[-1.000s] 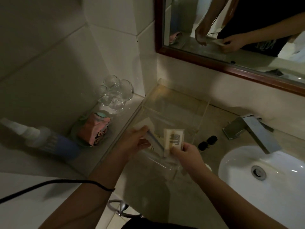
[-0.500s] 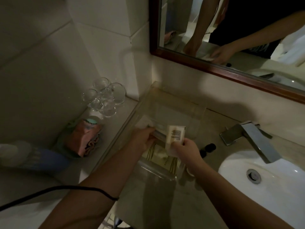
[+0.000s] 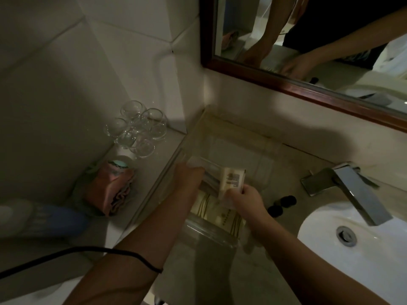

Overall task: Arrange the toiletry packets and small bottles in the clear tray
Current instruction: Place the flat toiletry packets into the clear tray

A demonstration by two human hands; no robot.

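A clear tray (image 3: 237, 137) sits on the counter in the corner below the mirror. My right hand (image 3: 246, 199) pinches a small cream packet (image 3: 231, 180) with printed text, held upright over the tray. My left hand (image 3: 189, 175) is inside the tray, fingers closed on a thin long packet (image 3: 210, 176) and a white one (image 3: 195, 162). A cream packet with gold lines (image 3: 218, 214) lies flat in the tray's near end. Three small bottles with dark caps (image 3: 283, 202) stand on the counter just right of the tray.
Several clear glasses (image 3: 136, 128) stand on the ledge at left, with a pink folded cloth (image 3: 110, 188) and a blue-and-white bottle (image 3: 39, 216) nearer. A chrome faucet (image 3: 352, 190) and white sink (image 3: 363, 249) are at right. A black cable (image 3: 77, 252) crosses my left forearm.
The view has shifted slightly. Both hands stay over the tray; my left hand has pushed a little deeper into it and the gold-lined packet now shows beneath the hands.
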